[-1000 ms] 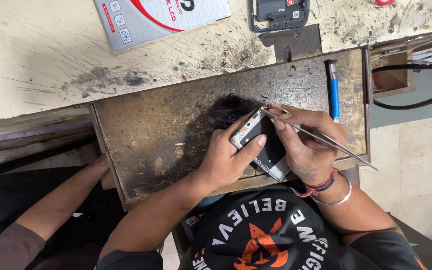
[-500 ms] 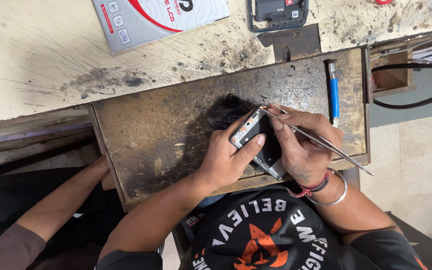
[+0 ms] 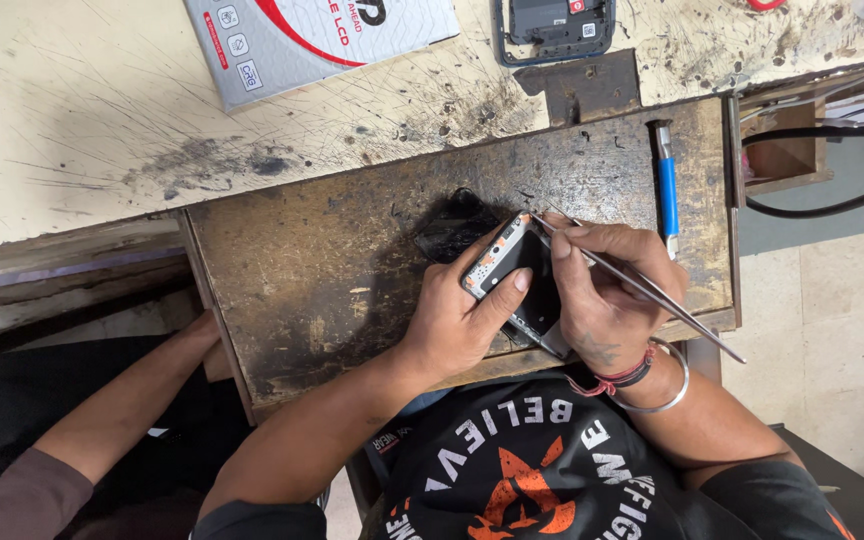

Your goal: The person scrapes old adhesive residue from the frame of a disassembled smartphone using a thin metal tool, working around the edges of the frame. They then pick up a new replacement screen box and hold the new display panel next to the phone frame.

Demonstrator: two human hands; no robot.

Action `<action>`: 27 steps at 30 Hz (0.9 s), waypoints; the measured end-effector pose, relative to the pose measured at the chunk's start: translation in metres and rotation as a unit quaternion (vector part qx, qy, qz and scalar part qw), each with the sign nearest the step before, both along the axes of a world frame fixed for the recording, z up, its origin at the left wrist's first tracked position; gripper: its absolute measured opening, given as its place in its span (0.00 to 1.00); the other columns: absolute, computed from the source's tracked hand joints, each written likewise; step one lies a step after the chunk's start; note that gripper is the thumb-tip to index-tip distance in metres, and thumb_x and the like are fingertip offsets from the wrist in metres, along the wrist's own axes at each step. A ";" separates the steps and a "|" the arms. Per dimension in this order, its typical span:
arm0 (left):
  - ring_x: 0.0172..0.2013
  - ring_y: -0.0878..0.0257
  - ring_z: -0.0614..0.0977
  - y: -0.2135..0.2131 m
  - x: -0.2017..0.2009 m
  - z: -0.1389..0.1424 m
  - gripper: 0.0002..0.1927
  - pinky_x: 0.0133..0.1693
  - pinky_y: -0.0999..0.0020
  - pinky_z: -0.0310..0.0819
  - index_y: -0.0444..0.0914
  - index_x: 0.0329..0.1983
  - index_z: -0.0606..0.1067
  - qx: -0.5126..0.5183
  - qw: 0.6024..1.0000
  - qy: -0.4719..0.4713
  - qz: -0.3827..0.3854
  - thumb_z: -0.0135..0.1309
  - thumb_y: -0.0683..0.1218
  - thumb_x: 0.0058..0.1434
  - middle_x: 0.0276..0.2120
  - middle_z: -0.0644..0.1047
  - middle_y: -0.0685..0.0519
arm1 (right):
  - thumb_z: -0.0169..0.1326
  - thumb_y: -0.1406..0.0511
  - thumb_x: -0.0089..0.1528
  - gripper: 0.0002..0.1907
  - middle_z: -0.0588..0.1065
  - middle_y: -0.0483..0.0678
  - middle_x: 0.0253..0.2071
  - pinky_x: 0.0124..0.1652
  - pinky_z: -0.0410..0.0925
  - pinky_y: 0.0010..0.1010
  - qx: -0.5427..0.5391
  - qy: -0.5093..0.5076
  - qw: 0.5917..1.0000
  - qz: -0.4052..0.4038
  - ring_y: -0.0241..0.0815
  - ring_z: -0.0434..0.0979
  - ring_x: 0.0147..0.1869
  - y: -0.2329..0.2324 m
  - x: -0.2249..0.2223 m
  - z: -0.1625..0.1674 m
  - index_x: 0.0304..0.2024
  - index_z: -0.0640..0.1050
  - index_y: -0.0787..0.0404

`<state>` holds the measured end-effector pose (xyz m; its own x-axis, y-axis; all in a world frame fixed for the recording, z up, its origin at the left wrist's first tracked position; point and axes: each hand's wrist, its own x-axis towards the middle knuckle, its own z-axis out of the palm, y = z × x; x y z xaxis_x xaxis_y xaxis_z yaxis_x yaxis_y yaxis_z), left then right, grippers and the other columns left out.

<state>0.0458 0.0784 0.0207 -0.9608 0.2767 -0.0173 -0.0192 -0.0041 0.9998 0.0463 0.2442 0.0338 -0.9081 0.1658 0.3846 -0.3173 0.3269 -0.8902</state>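
Two bare hands meet over an opened phone [image 3: 512, 275] that lies on a dark, scarred wooden board [image 3: 332, 270], toward the board's near right corner. The left hand [image 3: 462, 320] cups the phone from the near side, thumb laid along its edge and fingers curled under it, so the grip is closed on the phone itself. The right hand [image 3: 602, 295] pinches a pair of thin metal tweezers [image 3: 642, 292]; their tip rests at the phone's far end, where a strip of small parts shows, and their long tail runs out past the board's right near edge. A red cord and a metal bangle [image 3: 667, 385] sit on the right wrist.

A blue-handled tool [image 3: 666, 190] lies along the right edge of the board, well apart from both hands. Beyond the board's far edge runs a pale, scratched workbench [image 3: 102, 110]. On it, near the far edge, lie a grey printed box [image 3: 322, 40] and a second phone body [image 3: 557, 28] with its back open; a dark metal plate [image 3: 582, 85] sits just in front of that. Black cables [image 3: 822, 135] cross the far right corner.

At the left, below the board, another person's forearm [image 3: 132, 400] in a dark sleeve reaches toward the board's left edge
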 end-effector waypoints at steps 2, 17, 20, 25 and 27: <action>0.44 0.72 0.82 0.001 0.001 -0.001 0.26 0.45 0.73 0.78 0.31 0.69 0.69 0.007 1.000 0.007 0.006 0.55 0.49 0.74 0.44 0.84 0.49 | 0.60 0.77 0.68 0.08 0.80 0.57 0.39 0.39 0.75 0.22 -0.006 0.001 1.000 -0.001 0.42 0.85 0.43 0.000 0.001 0.000 0.44 0.72 0.70; 0.43 0.70 0.84 0.002 0.000 0.004 0.25 0.44 0.72 0.79 0.30 0.68 0.69 -0.012 1.000 0.006 -0.004 0.54 0.49 0.73 0.43 0.84 0.46 | 0.60 0.79 0.67 0.08 0.80 0.59 0.42 0.42 0.76 0.24 0.000 0.000 1.000 0.018 0.42 0.85 0.45 0.005 0.001 0.001 0.43 0.73 0.71; 0.43 0.69 0.85 0.001 -0.001 0.004 0.25 0.43 0.72 0.79 0.31 0.67 0.70 -0.026 1.000 0.008 -0.004 0.54 0.49 0.72 0.42 0.84 0.46 | 0.60 0.80 0.67 0.08 0.80 0.60 0.43 0.46 0.77 0.26 0.001 0.010 1.000 0.026 0.43 0.85 0.47 0.004 -0.002 0.001 0.44 0.74 0.71; 0.45 0.69 0.84 0.004 0.001 0.006 0.25 0.45 0.72 0.79 0.31 0.67 0.69 -0.010 1.000 0.005 0.004 0.54 0.48 0.73 0.44 0.84 0.46 | 0.60 0.79 0.66 0.08 0.80 0.59 0.41 0.37 0.73 0.22 0.023 0.008 1.000 0.013 0.39 0.83 0.40 0.005 0.000 0.003 0.42 0.74 0.70; 0.46 0.70 0.84 0.004 0.002 0.007 0.25 0.46 0.72 0.79 0.31 0.68 0.69 -0.006 1.000 0.005 0.005 0.54 0.48 0.73 0.45 0.84 0.46 | 0.60 0.78 0.67 0.08 0.80 0.59 0.43 0.37 0.73 0.22 0.015 0.008 1.000 0.019 0.40 0.83 0.41 0.006 0.002 0.004 0.43 0.73 0.69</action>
